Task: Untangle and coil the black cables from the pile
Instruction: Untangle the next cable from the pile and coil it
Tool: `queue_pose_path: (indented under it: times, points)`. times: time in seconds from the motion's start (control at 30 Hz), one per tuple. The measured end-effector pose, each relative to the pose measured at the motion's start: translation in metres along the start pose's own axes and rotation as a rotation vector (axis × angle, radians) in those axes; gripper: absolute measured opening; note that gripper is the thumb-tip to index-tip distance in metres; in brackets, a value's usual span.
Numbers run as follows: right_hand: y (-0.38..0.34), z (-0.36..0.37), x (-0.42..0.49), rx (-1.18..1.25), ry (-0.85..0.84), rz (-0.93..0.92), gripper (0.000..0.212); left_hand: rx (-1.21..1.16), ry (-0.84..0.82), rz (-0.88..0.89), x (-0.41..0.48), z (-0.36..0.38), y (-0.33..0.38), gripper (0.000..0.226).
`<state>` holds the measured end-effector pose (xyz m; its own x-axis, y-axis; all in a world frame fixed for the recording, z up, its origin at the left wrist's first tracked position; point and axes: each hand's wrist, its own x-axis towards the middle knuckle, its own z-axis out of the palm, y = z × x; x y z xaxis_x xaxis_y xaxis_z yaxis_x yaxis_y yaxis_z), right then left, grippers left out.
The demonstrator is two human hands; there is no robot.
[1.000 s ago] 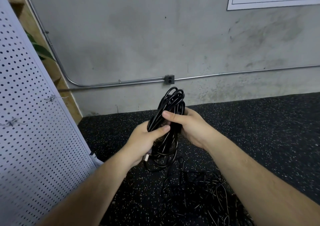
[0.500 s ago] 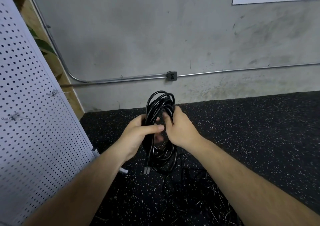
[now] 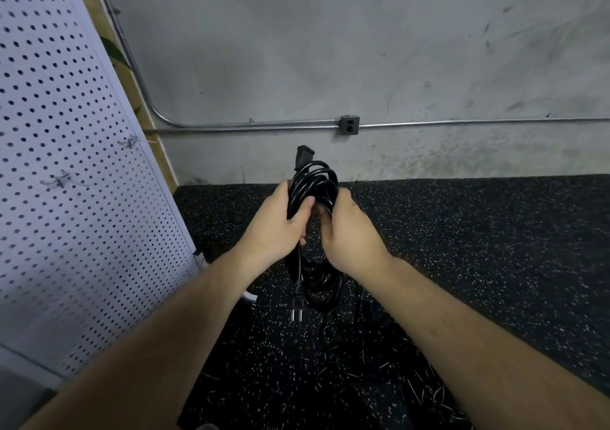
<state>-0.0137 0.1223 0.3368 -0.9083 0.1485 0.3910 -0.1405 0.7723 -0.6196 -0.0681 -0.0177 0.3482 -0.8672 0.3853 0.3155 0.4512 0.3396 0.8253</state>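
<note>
Two-handed clamp on glossy black rubber cable coil (image 3: pixel 313 183).
Left hand (image 3: pixel 277 228) at 9 o'clock, right hand (image 3: pixel 350 238) at 3, curled round mid-bundle; likely springy, slick.

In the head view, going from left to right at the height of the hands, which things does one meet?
white pegboard → left hand → coiled black cable → right hand → speckled floor
</note>
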Motion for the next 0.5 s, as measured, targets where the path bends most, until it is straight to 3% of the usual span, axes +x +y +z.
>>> queue_pose_path:
  times: [0.17, 0.27, 0.4, 0.5]
  points:
    - [0.001, 0.017, -0.004, 0.206, -0.164, 0.021, 0.032, -0.063, 0.002, -0.180, 0.000, -0.008, -0.019, 0.009]
    - [-0.011, 0.029, -0.003, 0.315, -0.178, 0.100, 0.035, -0.282, -0.010, -0.320, -0.002, -0.022, -0.029, 0.019]
    - [-0.014, 0.047, 0.004, 0.377, -0.159, 0.185, 0.035, -0.562, -0.067, -0.331, -0.013, -0.039, -0.031, 0.012]
    - [-0.012, 0.057, 0.006, 0.409, -0.168, 0.244, 0.034, -0.449, -0.090, -0.315, -0.017, -0.046, -0.040, 0.021]
